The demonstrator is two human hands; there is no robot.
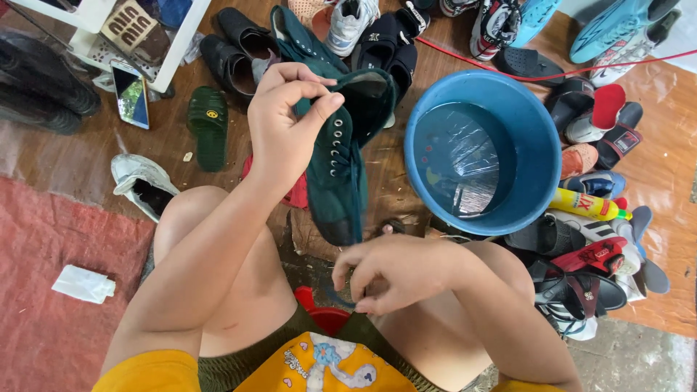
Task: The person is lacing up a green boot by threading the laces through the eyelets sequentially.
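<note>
My left hand (287, 120) holds up a dark green high-top canvas shoe (341, 156) by its collar, toe hanging down, its eyelet row facing me. My right hand (388, 272) sits lower, over my right knee, fingers pinched on a thin dark lace (341, 296) that trails from the shoe; how firmly it grips is unclear. A second dark green shoe (294, 40) lies on the floor behind the held one.
A blue basin (534, 156) of water stands to the right. Many shoes and sandals ring it, with a yellow bottle (588, 205). A phone (131, 93) and green slipper (209, 127) lie left, a white shoe (141, 185) by my knee, a red mat (43, 290).
</note>
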